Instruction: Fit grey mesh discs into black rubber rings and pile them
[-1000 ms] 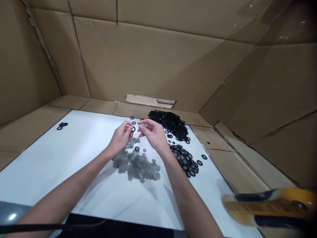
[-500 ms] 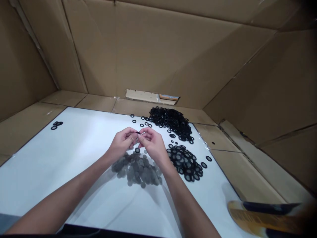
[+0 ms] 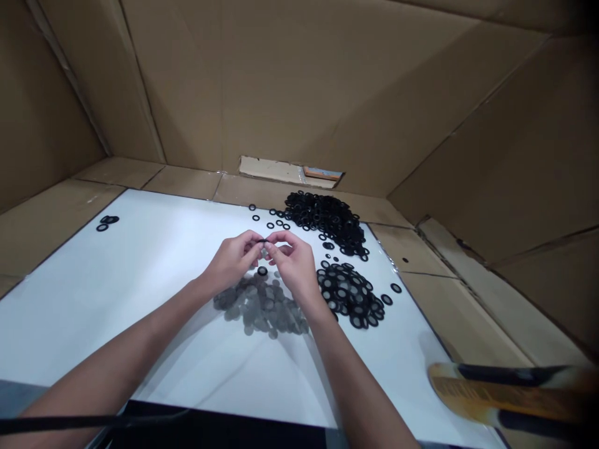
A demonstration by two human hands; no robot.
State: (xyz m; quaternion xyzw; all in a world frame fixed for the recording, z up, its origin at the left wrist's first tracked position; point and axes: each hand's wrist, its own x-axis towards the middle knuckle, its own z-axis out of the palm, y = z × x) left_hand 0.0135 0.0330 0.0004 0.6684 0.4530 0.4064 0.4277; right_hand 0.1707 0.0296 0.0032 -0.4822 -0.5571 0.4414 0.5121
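Between the fingertips of my left hand [image 3: 233,260] and my right hand [image 3: 296,265] is a small black ring [image 3: 263,241], seen nearly edge-on. Both hands pinch it from opposite sides; whether a disc sits inside it I cannot tell. Just below the fingers, a single black ring [image 3: 262,271] lies by a heap of thin grey discs [image 3: 266,308], partly covered by my right hand and forearm. To the right of my right hand is a pile of black rings with grey centres [image 3: 350,293]. Farther back lies a larger heap of plain black rings [image 3: 327,219].
The white board [image 3: 84,299] lies within cardboard walls [image 3: 299,93]. A few black rings [image 3: 108,220] sit at its far left edge. Low on the right, a blurred yellow-and-black object [image 3: 496,393] juts over the board. A slot [image 3: 290,171] is cut in the back wall.
The view has tilted slightly, shifting the board and piles up in the picture. My fingers have re-gripped the ring a little, with both thumbs now lower beneath it.
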